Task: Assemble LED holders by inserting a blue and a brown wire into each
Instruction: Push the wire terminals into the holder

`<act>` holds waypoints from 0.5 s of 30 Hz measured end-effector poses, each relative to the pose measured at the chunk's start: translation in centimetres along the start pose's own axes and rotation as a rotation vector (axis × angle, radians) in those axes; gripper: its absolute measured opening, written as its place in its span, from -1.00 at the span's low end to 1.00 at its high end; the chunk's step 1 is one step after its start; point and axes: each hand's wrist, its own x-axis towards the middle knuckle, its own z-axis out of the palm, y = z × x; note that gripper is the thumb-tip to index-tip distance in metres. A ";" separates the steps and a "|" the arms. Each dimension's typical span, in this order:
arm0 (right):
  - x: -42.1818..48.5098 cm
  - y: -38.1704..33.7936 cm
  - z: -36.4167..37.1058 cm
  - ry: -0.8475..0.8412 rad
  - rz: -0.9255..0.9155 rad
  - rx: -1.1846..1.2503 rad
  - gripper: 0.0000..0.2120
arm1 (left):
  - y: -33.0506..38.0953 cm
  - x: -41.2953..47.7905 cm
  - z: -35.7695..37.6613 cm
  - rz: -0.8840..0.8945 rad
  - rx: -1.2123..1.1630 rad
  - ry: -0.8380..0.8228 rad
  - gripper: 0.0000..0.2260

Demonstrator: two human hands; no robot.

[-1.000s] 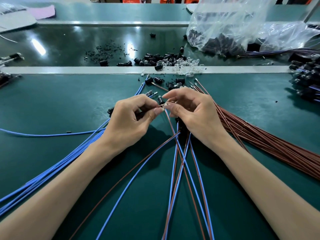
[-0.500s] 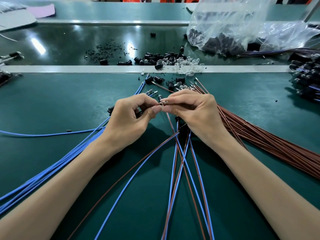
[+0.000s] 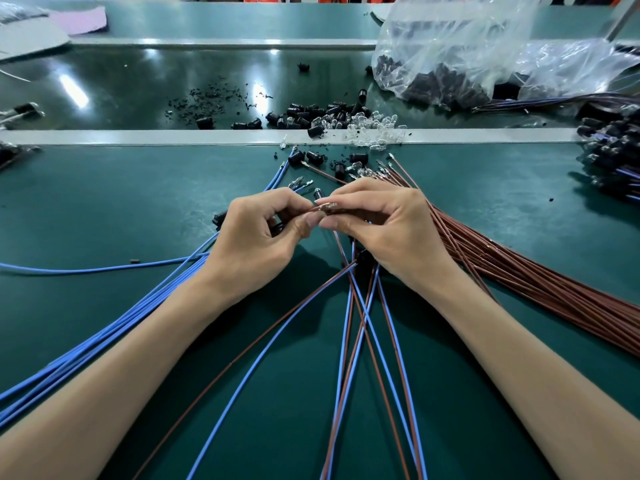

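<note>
A green bench mat (image 3: 104, 209) covers the worktop. Nearest the viewer, crossed blue-and-brown wire pairs (image 3: 358, 306) fan out from under the right hand (image 3: 384, 230). Above them the two hands meet, fingertips touching. The left hand (image 3: 256, 237) curls round a dark piece, seemingly an LED holder (image 3: 278, 226), though it is mostly hidden. The right pinches a brown wire (image 3: 317, 209) just behind its metal terminal. The step looks like seating that brown lead, which next needs lining up with the holder's slot and a straight push. A blue bundle (image 3: 138, 313) lies left and a brown bundle (image 3: 536, 282) right. Beyond are loose holders (image 3: 311, 116), clear LEDs (image 3: 377, 128) and a plastic bag (image 3: 450, 46).
</note>
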 end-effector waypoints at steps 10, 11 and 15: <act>0.0 0.1 -0.1 0.036 -0.216 -0.232 -0.87 | 0.0 -0.1 0.1 -0.022 0.005 -0.021 -0.94; -0.1 0.1 0.0 0.044 -0.230 -0.251 -0.88 | 0.0 -0.1 0.1 -0.032 -0.007 -0.020 -0.94; -0.1 0.0 0.0 0.060 -0.249 -0.277 -0.91 | 0.2 -0.1 0.1 -0.042 -0.031 -0.016 -0.84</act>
